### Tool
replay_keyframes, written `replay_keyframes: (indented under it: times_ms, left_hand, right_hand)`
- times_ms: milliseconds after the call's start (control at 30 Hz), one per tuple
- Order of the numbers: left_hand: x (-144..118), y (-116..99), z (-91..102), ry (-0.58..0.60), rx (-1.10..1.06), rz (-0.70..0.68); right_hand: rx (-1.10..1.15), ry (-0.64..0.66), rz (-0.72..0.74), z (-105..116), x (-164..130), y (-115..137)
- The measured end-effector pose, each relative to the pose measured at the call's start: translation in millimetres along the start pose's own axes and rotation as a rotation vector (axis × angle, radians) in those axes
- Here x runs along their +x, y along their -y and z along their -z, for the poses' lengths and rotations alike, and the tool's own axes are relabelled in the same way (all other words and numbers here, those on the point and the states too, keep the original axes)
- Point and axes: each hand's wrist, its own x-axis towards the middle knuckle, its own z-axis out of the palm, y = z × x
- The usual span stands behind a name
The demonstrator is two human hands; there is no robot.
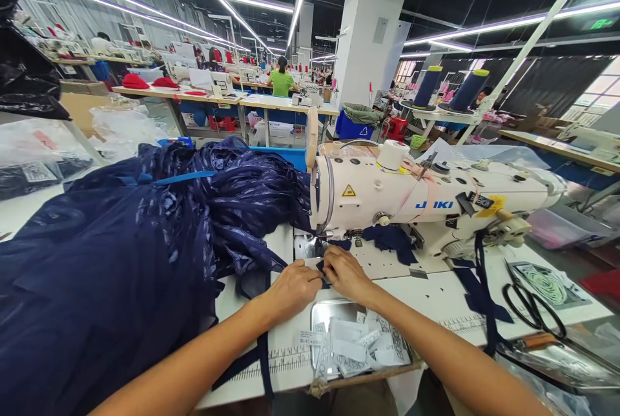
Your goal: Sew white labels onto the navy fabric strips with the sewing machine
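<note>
My left hand (296, 285) and my right hand (347, 274) meet just in front of the sewing machine's needle area. Their fingers are closed, pinching a small piece of navy fabric (325, 285) that they mostly hide. The white sewing machine (368, 193) stands directly beyond them, its metal plate (306, 247) just past my fingers. To the left, a big heap of navy fabric (121, 261) spreads over the table. Below my hands, a metal tray (317, 316) holds many white printed labels (358, 345).
Navy scraps (392, 241) lie under the machine arm. Black scissors (535, 309), a bag of pale green cord (547, 283) and navy strips (479, 296) are at right. A printed ruler (285, 358) runs along the front edge. A person in green (281, 82) sits farther back.
</note>
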Motion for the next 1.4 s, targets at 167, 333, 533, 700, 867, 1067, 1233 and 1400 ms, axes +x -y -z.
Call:
replay_keyframes:
  times_ms: [167,333,533,700,867,1067,1233,1400]
  left_hand:
    - [3,1,1.7,0.057,0.033,-0.044]
    - [-1,0,3.2,-0.025,0.089,-0.04]
    - [-4,1,8.9,-0.175,0.277,0.019]
    - [2,3,7.0,-0.153,0.378,-0.056]
    - [5,2,3.1,-0.101,0.416,-0.082]
    - [7,0,4.3,-0.061,0.42,-0.091]
    - [8,-1,3.3,-0.018,0.404,-0.091]
    - [9,-1,5.5,0.06,0.37,-0.058]
  right_hand:
    - [0.189,0.022,-0.051,-3,7,-10]
    - [0.22,0.024,-0.036,-1,8,-14]
    - [0.252,-0.027,-0.03,-5,4,-13]
    - [0.283,-0.065,-0.024,-8,3,-13]
    - [0.218,-0.055,0.006,-1,0,-8]
    - [0.167,-0.064,0.081,4,-2,-6]
    - [0.209,-0.055,0.116,4,-7,-11]
    - [-0.211,-0.002,0.204,0,-14,4]
